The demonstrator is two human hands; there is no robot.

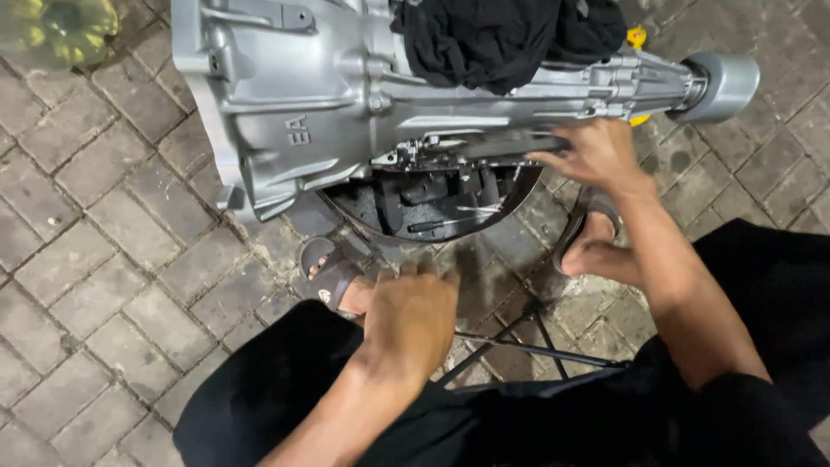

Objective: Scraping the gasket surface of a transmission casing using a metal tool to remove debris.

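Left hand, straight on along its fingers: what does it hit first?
Likely the round black pan under the silver gearbox housing. The left hand points up-frame at it; depth is unclear, so it may pass above the rim.

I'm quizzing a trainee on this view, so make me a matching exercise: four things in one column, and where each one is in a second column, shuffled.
Things:
1. black cloth
2. right hand
3. left hand
4. round pan

Places:
A. under the silver gearbox housing, on the paving
B. at the housing's lower edge
C. draped on top of the housing
D. low in view, above the knee

Pairs: 1-C, 2-B, 3-D, 4-A
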